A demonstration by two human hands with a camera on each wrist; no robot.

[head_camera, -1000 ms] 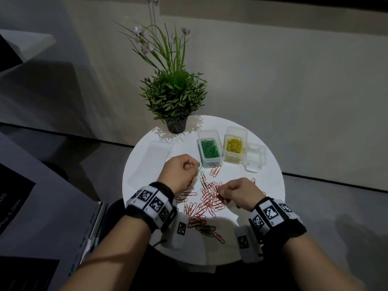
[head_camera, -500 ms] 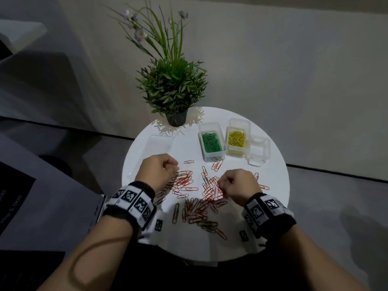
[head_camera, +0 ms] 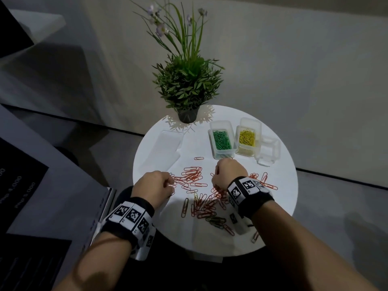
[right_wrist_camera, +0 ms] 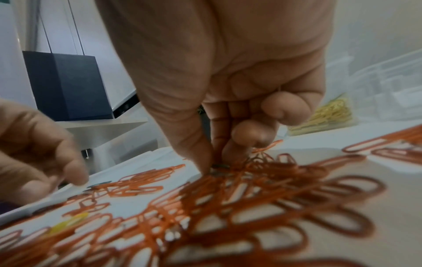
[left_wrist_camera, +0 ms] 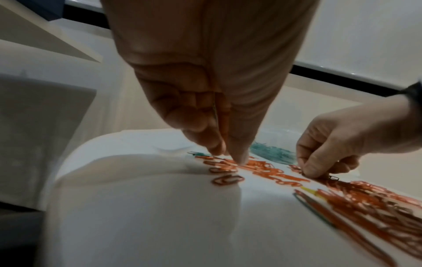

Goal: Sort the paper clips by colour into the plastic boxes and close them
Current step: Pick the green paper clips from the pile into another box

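Note:
Many red paper clips [head_camera: 193, 177] lie spread on the round white table [head_camera: 279, 198], with a few dark green ones [head_camera: 216, 220] near the front. Behind them stand a clear box of green clips [head_camera: 222, 141], a box of yellow clips [head_camera: 247, 138] and an empty clear box [head_camera: 268, 151], all without lids. My left hand [head_camera: 171, 182] is at the pile's left edge, thumb and forefinger pinched down onto the clips [left_wrist_camera: 230, 157], with a thin clip edge showing between them. My right hand [head_camera: 215, 178] pinches a dark green clip [right_wrist_camera: 219, 166] in the pile's middle.
A potted plant [head_camera: 186, 85] stands at the table's back edge. Clear lids [head_camera: 165, 143] lie at the back left. One yellow clip [right_wrist_camera: 68, 223] lies among the red ones. A dark cabinet [head_camera: 42, 185] stands close on the left.
My left hand has come back from beside the green box to the left edge of the pile. My right hand has stayed on the pile, shifting slightly towards the boxes.

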